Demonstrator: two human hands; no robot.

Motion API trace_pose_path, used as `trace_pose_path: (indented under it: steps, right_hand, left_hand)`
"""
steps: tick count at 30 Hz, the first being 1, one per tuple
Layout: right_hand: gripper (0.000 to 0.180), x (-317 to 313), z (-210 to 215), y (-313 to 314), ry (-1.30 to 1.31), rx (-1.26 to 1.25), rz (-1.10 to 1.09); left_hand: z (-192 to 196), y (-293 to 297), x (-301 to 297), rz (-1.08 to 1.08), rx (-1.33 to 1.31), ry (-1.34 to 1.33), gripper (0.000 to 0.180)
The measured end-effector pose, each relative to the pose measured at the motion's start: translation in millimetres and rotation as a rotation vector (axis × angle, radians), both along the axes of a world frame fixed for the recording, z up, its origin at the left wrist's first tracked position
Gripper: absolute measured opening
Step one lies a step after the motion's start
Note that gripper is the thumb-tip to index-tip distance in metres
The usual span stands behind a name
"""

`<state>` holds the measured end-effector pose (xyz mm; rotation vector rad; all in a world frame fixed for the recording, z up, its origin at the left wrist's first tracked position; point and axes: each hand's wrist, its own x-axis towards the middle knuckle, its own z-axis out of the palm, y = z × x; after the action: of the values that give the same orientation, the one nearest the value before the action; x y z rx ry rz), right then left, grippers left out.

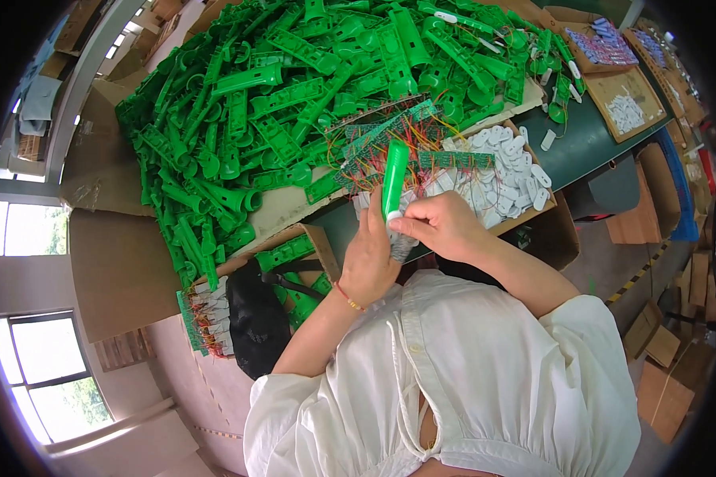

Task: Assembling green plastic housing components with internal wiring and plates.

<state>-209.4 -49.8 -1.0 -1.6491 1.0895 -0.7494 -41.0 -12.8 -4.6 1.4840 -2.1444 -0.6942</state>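
My left hand (368,258) is closed round the lower part of a long green plastic housing (394,171), which points up and away from me. At its near end, my right hand (445,225) pinches a small white plastic piece (393,215) between thumb and forefinger, against the housing. Whether that piece is seated in the housing I cannot tell. Just beyond my hands lie green circuit boards (457,160) with red and yellow wires. To their right, many white oval plastic parts (511,176) fill a shallow cardboard box.
A large heap of green plastic housings (294,99) covers the far and left table. A cardboard box (322,253) with more housings and a black bag (256,322) are at my left. At far right are a tray of small white parts (627,114) and a box of colourful packed items (601,46).
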Motion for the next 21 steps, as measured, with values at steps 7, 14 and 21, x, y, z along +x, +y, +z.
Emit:
trace_pose_path:
  steps: [7,14,21]
  right_hand:
    - [0.023,-50.3,-46.6,-50.8,0.626,-0.716,-0.338]
    - [0.019,-37.0,-11.1,-21.7,0.312,-0.912,-0.234]
    - [0.023,-25.0,12.6,-9.0,0.086,-0.811,-0.063]
  left_hand:
    - [-15.8,-14.4,21.0,0.315,0.457,0.724,0.031]
    - [-0.1,-27.3,9.1,0.224,0.236,0.723,0.030]
    - [25.1,-19.8,-5.8,0.141,0.012,0.808,0.029]
